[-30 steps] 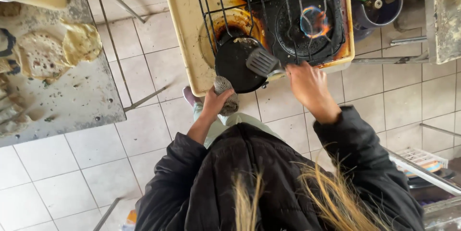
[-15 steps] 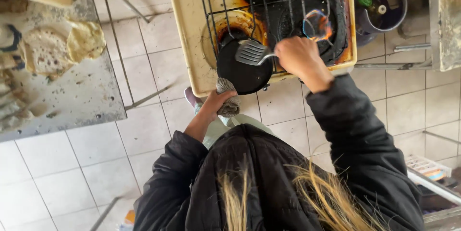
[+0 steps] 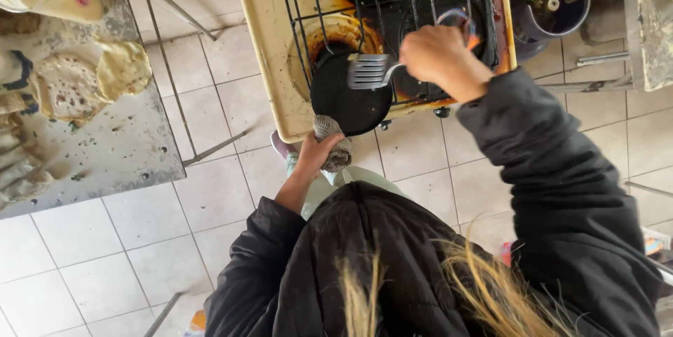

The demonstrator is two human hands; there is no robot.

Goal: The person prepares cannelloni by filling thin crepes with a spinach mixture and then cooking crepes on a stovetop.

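A: Where's the pan?
B: The small black pan (image 3: pixel 350 99) sits on the wire grate of the stained yellow stove (image 3: pixel 270 43), over the burner at its near corner. It looks bare inside, as far as I can tell.

A: And the hands?
B: The left hand (image 3: pixel 317 155), at the pan's 6 o'clock, has its fingers wrapped round a grey cloth (image 3: pixel 333 142) that covers the handle. The right hand (image 3: pixel 438 57), at the pan's 3 o'clock, has its fingers closed on a metal slotted spatula (image 3: pixel 369 71), whose blade hovers over the pan.

A: Anything cooked?
B: Flatbreads (image 3: pixel 66 85) lie on the speckled counter (image 3: pixel 119 148) at 9 o'clock, so some appear done. Nothing is cooking in the pan now.
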